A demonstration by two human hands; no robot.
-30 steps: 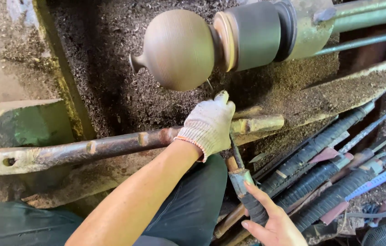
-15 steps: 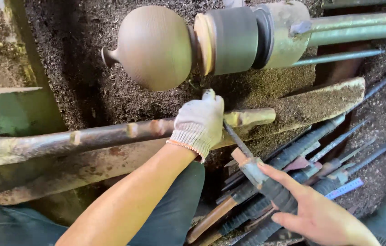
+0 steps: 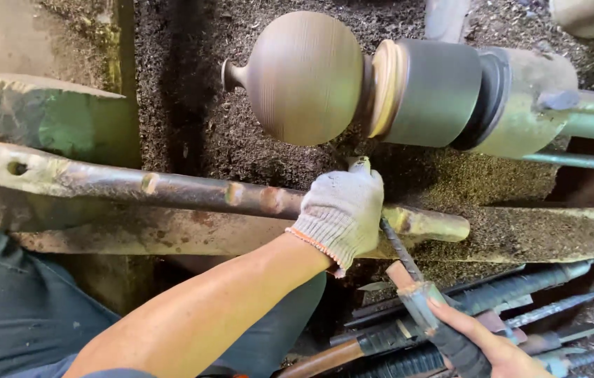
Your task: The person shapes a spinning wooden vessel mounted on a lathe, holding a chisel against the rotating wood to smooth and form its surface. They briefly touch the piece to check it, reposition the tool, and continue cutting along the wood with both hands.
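A round brown wooden vase shape [image 3: 305, 77] with a small neck at its left spins on a lathe, fixed to a grey chuck [image 3: 437, 92]. My left hand [image 3: 342, 210], in a white knit glove, rests on the rusty tool-rest bar [image 3: 171, 187] just below the workpiece and closes over the metal shaft of a turning chisel [image 3: 401, 250]. My bare right hand [image 3: 489, 346] grips the chisel's taped handle at the lower right. The chisel's tip is hidden under the glove.
Wood shavings [image 3: 192, 119] cover the lathe bed. Several long tools with wrapped handles [image 3: 535, 297] lie at the lower right. A green-painted machine part [image 3: 45, 115] sits at the left. My dark trousers [image 3: 10, 301] show at the lower left.
The view has shifted, so the workpiece sits more centrally. My right hand has slid down toward the lower right edge. My left hand stays on the tool-rest bar.
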